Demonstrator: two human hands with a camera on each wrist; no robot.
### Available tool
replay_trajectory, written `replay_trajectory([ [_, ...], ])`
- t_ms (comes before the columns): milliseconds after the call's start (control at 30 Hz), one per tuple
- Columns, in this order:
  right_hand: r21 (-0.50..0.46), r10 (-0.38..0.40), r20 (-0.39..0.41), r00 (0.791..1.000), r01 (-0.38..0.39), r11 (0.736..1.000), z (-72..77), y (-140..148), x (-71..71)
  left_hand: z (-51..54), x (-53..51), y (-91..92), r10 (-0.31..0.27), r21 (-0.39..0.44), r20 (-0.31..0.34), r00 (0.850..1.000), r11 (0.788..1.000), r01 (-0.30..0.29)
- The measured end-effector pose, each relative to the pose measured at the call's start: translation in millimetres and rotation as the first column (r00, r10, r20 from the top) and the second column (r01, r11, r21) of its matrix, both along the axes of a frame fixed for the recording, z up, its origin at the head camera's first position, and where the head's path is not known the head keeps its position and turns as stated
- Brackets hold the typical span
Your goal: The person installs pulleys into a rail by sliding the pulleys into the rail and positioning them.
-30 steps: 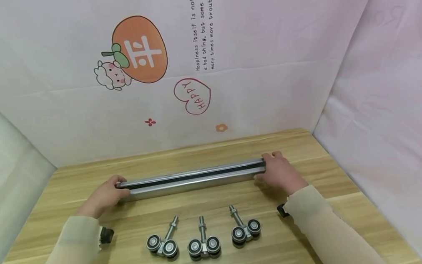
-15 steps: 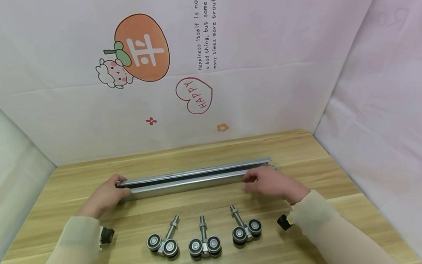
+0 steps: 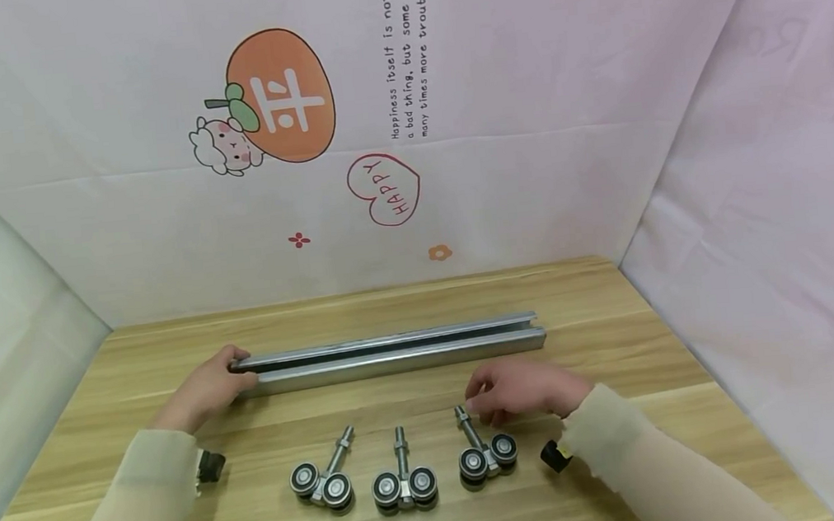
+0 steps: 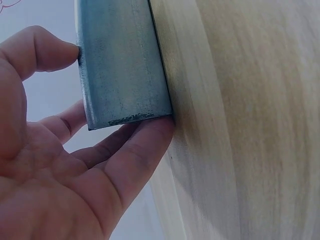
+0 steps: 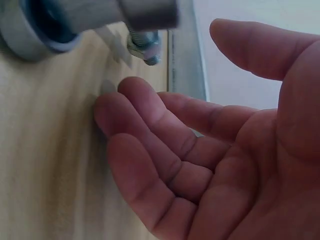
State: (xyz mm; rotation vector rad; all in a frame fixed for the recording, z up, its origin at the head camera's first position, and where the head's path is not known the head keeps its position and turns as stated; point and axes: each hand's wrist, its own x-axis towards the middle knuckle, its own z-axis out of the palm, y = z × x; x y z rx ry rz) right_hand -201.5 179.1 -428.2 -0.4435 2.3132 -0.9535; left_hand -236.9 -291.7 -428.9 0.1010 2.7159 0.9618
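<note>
A long metal channel rail (image 3: pixel 396 365) lies across the table with its slot facing up. At its left end, my left hand (image 3: pixel 208 388) grips it between thumb and fingers; in the left wrist view the thumb touches one edge of the rail (image 4: pixel 122 65) and fingertips touch the end. My right hand (image 3: pixel 523 386) holds nothing, its fingers loosely bent, just beside the bolt tip of the right roller trolley (image 3: pixel 488 458). The right wrist view shows this trolley (image 5: pixel 150 12) close above the fingers. Two more roller trolleys, a middle one (image 3: pixel 405 487) and a left one (image 3: pixel 321 489), lie alongside.
The wood-patterned table (image 3: pixel 430 408) meets a printed white cloth backdrop (image 3: pixel 501 203) behind the rail. Cloth sides (image 3: pixel 782 262) rise at left and right. The trolleys lie nearer the person than the rail.
My right hand has let go of the rail's right end and moved toward the person, down to the right trolley. The left hand has stayed on the rail.
</note>
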Motion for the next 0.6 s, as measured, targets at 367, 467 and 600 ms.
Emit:
replay_trajectory([
  [367, -0.012, 0.059, 0.018, 0.998, -0.059, 0.998, -5.8, -7.6, 2.7, 0.4, 0.2, -0.4, -0.002, 0.002, 0.001, 1.0, 1.0, 0.002],
  [467, -0.021, 0.057, 0.034, 0.998, -0.056, 0.998, -7.6, -9.0, 3.1, 1.1, 0.7, -0.2, -0.003, -0.004, 0.002, 1.0, 1.0, 0.003],
  [600, -0.035, 0.042, 0.058, 0.997, -0.04, 0.999, -9.4, -10.6, 3.0, 2.0, 1.3, 0.2, -0.003, -0.003, 0.003, 1.0, 1.0, 0.003],
])
